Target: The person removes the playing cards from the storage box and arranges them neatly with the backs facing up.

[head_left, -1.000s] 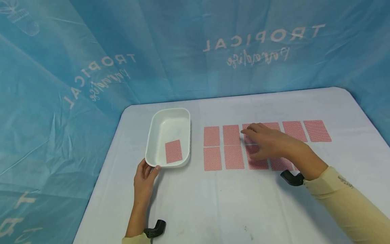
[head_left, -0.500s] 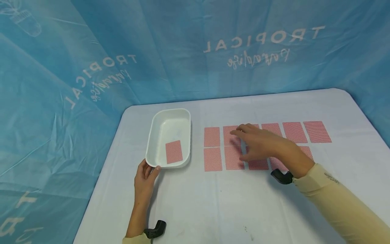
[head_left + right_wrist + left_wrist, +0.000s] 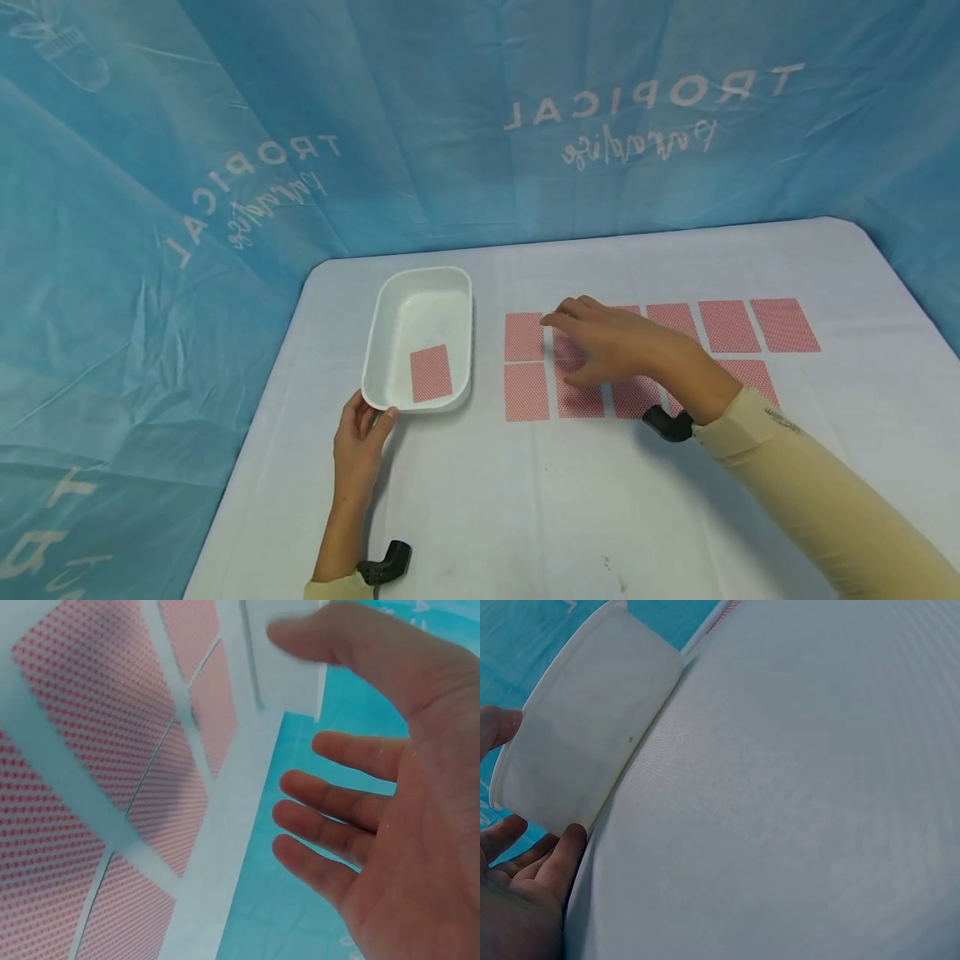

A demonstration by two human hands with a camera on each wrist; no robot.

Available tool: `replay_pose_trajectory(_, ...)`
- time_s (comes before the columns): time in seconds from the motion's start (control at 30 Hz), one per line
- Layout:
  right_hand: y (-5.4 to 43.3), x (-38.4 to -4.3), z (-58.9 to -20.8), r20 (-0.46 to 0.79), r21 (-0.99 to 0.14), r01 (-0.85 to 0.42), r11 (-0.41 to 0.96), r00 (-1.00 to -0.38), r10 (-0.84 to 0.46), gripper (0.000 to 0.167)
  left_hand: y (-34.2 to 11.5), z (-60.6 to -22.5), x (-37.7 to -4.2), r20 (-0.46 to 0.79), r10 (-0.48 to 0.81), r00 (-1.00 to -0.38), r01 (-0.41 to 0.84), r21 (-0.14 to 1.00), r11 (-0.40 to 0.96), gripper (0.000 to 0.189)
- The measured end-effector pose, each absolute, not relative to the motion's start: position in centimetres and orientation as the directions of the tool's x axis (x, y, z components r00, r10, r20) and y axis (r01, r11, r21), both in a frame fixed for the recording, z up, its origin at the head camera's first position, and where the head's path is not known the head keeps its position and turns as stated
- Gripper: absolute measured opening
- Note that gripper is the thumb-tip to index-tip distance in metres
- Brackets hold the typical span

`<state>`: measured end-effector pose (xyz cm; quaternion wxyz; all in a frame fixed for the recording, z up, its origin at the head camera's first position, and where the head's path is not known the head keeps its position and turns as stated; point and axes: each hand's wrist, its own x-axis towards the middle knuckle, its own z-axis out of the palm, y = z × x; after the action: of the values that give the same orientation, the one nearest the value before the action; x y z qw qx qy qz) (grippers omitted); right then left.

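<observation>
My left hand (image 3: 358, 446) grips the near left corner of a white plastic tray (image 3: 378, 333). In the left wrist view the thumb lies at the rim of the tray (image 3: 592, 712) and the fingers reach toward its base. One red-patterned playing card (image 3: 431, 373) lies inside the tray. Above two rows of face-down playing cards hovers my right hand (image 3: 611, 342), fingers spread and holding nothing. It partly covers some cards; the leftmost upper card (image 3: 523, 337) and lower card (image 3: 526, 392) show fully. In the right wrist view the hand (image 3: 397, 825) is apart from the cards (image 3: 97, 697).
A white cloth covers the table (image 3: 480, 517). A blue curtain (image 3: 420, 125) with pale lettering hangs behind and to the left of it. The upper row of cards extends right, ending with a card (image 3: 785, 325) near the table's right side.
My right hand has moved left over the cards toward the tray, uncovering cards on the right. The left hand, the tray and the card in it have stayed put.
</observation>
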<state>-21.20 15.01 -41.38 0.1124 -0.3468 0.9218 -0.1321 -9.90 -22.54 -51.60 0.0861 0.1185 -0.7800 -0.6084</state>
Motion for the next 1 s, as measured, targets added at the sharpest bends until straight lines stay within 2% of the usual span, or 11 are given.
replay_pose_trajectory(0.13, 13.9, -21.7, -40.9, -0.089, -0.325, -0.62, 0.714, -0.731, -0.676, 0.069, -22.6, -51.6, -9.9, -0.014, -0.294, -0.956, -0.085, 0.97, 0.228, 0.07)
replay_pose_trajectory(0.33, 12.3, -22.3, -40.3, -0.036, -0.341, -0.656, 0.674, -0.707, -0.706, 0.066, -22.5, -51.6, -9.9, -0.014, -0.303, -0.953, -0.088, 0.969, 0.23, 0.07)
replay_pose_trajectory(0.6, 11.2, -22.7, -40.1, -0.025, -0.325, -0.69, 0.646, -0.677, -0.736, 0.066, -22.5, -52.0, -9.8, -0.001, -0.297, -0.955, -0.072, 0.971, 0.229, 0.069)
replay_pose_trajectory(1.0, 9.1, -23.2, -39.8, -0.024, -0.326, -0.695, 0.64, -0.671, -0.741, 0.063, -22.6, -51.8, -9.9, 0.002, -0.299, -0.954, -0.073, 0.969, 0.237, 0.069)
